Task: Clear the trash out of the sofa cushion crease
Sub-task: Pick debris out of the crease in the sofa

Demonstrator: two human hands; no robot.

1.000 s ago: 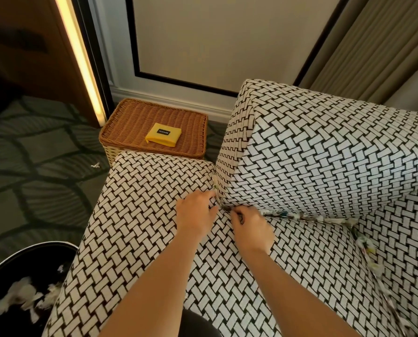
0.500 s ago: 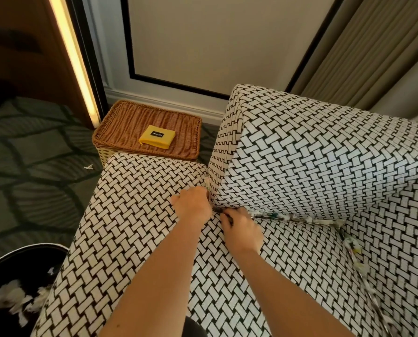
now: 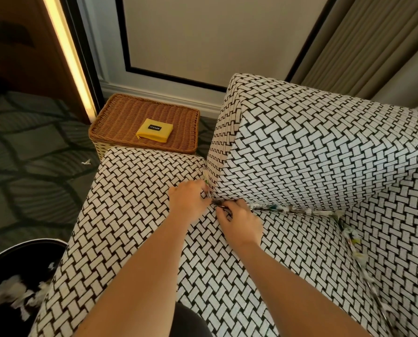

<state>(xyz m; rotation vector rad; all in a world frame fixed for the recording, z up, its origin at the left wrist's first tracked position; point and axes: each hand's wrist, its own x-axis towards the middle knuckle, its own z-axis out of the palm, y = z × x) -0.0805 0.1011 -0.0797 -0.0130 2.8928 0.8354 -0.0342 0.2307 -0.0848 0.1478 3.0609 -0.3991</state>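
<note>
trash: shredded paper bits, mostly white with blue-green, yellow and dark flecks. It's jammed in as a thin ragged line.
where it sits: in the crease between the seat cushion and the back cushion. It runs right from the hands to the corner, then carries on down the side crease toward the camera.
left hand: knuckles up at the left end of the crease, fingers curled with the tips tucked into the gap. Honestly can't tell if they've got anything.
right hand: just beside the left one, thumb and forefinger pinched together on a small dark bit of the trash at the crease.
sofa fabric: black-and-white basket-weave print all over.
bin: black, bottom left on the floor, white scraps in it.
other stuff: wicker basket behind the seat with a yellow pouch on its lid, and one stray scrap on the carpet.
</note>
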